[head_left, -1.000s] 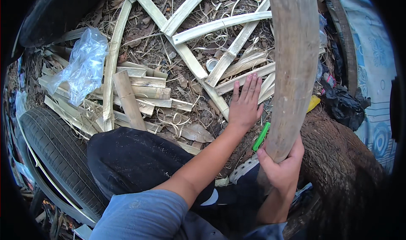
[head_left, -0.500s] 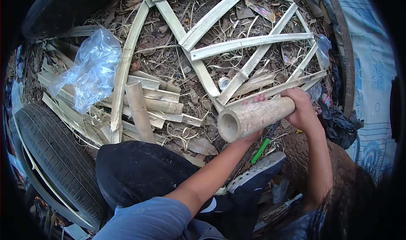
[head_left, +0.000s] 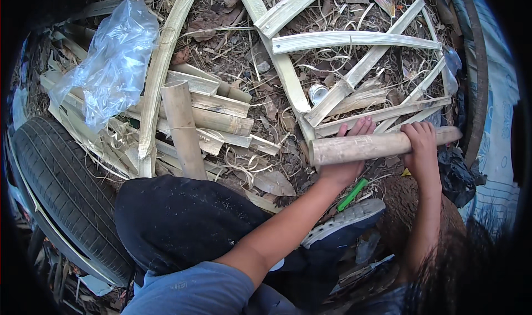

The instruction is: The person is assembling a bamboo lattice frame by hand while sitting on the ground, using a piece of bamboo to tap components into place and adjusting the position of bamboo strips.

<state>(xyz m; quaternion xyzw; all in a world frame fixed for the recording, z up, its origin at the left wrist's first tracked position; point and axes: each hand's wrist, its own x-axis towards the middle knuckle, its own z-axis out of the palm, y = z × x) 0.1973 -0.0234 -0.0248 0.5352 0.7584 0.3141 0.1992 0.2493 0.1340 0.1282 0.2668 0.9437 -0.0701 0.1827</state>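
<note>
A person's right hand [head_left: 422,147], its grip curled closed, holds 1 bamboo piece [head_left: 360,149], pale brown, rounded and blunt at its left end, crosswise by the lower edge of 1 frame of pale slats [head_left: 354,40]. The left hand [head_left: 344,171] is partly hidden behind the bamboo piece, fingers extended; whether it has hold of anything cannot be made out. Nearby: 1 green handle [head_left: 352,194], 1 black tire [head_left: 66,201], 1 clear plastic bag [head_left: 121,60].

Bamboo tube [head_left: 366,147] blocks above left hand [head_left: 343,172]; gap toward split bamboo [head_left: 221,123]
</note>
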